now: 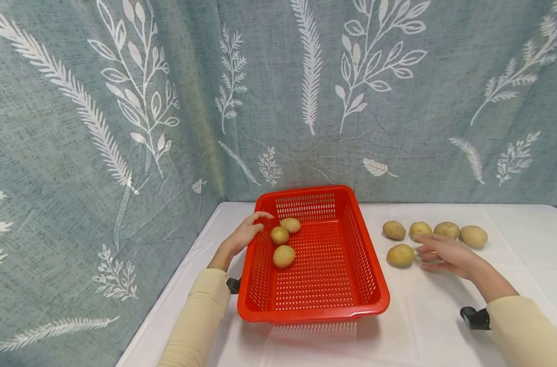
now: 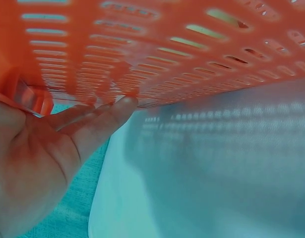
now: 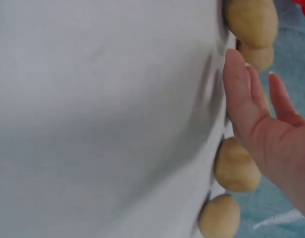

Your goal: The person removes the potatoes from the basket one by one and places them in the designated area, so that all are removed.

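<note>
So your left hand (image 1: 244, 232) is up at the left rim of the red basket (image 1: 313, 315), toward the back corner, with the fingertips reaching just over the edge. In the left wrist view the fingers you can see look pretty straight, right by the outside of the slotted side wall, but I honestly can't tell whether you're pinching the rim or just resting on it. Your right hand (image 1: 446, 252) is way clearer: fingers stretched and apart from each other, nothing held, out over the white table (image 1: 425, 326) to the right of the basket. Its fingertips are just beside a potato (image 1: 401, 255) that sits alone in front of a row; can't really say if you're touching it. Behind that one you've got four potatoes (image 1: 394, 230) lined up side by side toward the back of the table, with your fingers right by the middle of the row. Three potatoes (image 1: 284, 256) are in the basket, all bunched along its left side, two near the back and one a little closer to you. You've got cream sleeves (image 1: 531, 331) on, a dark gadget (image 1: 478, 318) by your right wrist, and a grey-green curtain (image 1: 269, 102) with white leaf prints hanging behind everything.
</note>
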The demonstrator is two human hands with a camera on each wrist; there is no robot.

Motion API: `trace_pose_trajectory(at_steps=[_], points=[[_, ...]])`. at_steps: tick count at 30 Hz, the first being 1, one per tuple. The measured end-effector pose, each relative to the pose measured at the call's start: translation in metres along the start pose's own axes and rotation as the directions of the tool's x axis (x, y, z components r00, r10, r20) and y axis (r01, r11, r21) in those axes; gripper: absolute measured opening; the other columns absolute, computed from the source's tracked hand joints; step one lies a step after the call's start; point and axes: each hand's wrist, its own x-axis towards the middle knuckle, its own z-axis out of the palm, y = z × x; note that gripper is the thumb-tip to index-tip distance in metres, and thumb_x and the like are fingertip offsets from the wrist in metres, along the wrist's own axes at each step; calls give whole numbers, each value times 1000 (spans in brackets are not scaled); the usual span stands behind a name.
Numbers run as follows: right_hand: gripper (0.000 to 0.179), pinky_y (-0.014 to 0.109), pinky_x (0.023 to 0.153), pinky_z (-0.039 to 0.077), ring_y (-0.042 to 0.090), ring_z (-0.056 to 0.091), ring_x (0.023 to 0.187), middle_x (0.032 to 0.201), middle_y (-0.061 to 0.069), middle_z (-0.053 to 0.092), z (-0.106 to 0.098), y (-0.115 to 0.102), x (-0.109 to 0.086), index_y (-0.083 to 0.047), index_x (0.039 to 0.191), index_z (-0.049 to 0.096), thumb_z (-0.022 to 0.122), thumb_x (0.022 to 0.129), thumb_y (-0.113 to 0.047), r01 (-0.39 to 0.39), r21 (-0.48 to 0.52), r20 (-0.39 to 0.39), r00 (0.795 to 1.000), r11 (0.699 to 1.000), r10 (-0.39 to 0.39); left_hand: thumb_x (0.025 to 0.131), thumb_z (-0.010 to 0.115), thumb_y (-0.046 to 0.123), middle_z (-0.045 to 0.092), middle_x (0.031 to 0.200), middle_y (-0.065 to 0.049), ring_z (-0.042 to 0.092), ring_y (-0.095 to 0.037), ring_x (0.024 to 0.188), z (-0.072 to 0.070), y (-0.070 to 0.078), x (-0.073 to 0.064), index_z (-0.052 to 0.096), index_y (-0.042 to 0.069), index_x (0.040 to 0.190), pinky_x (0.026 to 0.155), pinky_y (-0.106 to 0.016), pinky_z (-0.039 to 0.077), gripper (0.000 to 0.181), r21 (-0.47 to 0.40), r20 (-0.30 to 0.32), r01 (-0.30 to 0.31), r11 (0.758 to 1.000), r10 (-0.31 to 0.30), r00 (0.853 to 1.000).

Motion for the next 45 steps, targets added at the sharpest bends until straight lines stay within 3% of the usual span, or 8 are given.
trace_pose_trajectory(at_steps=[5, 11, 17, 23, 29, 34, 41, 45], points=[[65, 40, 87, 48, 40, 42, 119, 132, 35, 33, -11, -8, -1, 14, 135, 20, 39, 101, -38, 17, 19, 18, 1000, 1000, -17, 91, 30, -4, 41, 123, -35, 47, -47, 101, 0, -1, -1, 40, -11, 129, 79, -36, 48, 40, 4, 3, -3, 1000, 3, 1000], [80, 42, 90, 46, 49, 24, 131, 138, 38, 21, -21, -26, -1, 13, 145, 3, 35, 101, -45, -1, 7, 52, 999, 1000, 0, 91, 30, -5, 41, 123, -35, 47, -45, 99, -2, -2, 1, 39, -12, 130, 76, -33, 47, 41, 8, 2, -2, 1000, 2, 1000], [81, 39, 90, 47, 46, 18, 135, 146, 38, 10, -29, -44, 1, 8, 148, 0, 33, 100, -48, -5, 38, 64, 998, 999, 3, 90, 31, -5, 44, 118, -32, 50, -35, 93, -6, -21, 13, 42, -10, 129, 73, -31, 46, 41, 11, -8, -13, 1000, 14, 1000], [83, 38, 92, 45, 35, 36, 129, 149, 34, 10, -34, -57, 4, 3, 150, 1, 33, 97, -53, -15, 64, 45, 999, 998, 13, 90, 32, -3, 46, 117, -25, 52, -27, 90, -7, -29, 17, 45, -4, 128, 72, -29, 46, 41, 49, -32, -23, 999, 25, 999], [81, 41, 96, 42, 6, 59, 91, 128, 19, 42, -39, -70, 8, 4, 150, 5, 37, 97, -49, 2, 188, 58, 998, 982, -13, 90, 31, -4, 44, 117, -28, 48, -33, 91, -6, -23, 15, 43, -9, 129, 72, -30, 43, 41, 42, -22, -14, 999, 15, 1000], [68, 42, 96, 42, 11, 61, 89, 107, 1, 52, -38, -80, 12, -5, 146, 22, 42, 96, -47, 7, 301, 68, 997, 954, -29, 91, 32, -3, 46, 115, -23, 48, -27, 89, -5, -27, 16, 45, -5, 130, 72, -29, 43, 41, 66, -38, -22, 998, 25, 999], [42, 38, 92, 45, 14, 63, 87, 119, 8, 40, -27, -95, 19, -13, 124, 39, 44, 96, -43, 26, 385, 46, 998, 922, -47, 90, 32, -3, 46, 117, -26, 51, -27, 90, -6, -26, 17, 44, -7, 128, 73, -28, 46, 40, 51, -40, -29, 998, 32, 999], [41, 38, 93, 45, 13, 63, 87, 125, 11, 36, -19, -102, 22, -12, 128, 38, 40, 98, -41, 28, 376, 40, 998, 926, -47, 90, 32, -3, 46, 119, -26, 51, -27, 91, -5, -28, 17, 45, -6, 128, 73, -28, 46, 41, 53, -40, -25, 998, 27, 999]])
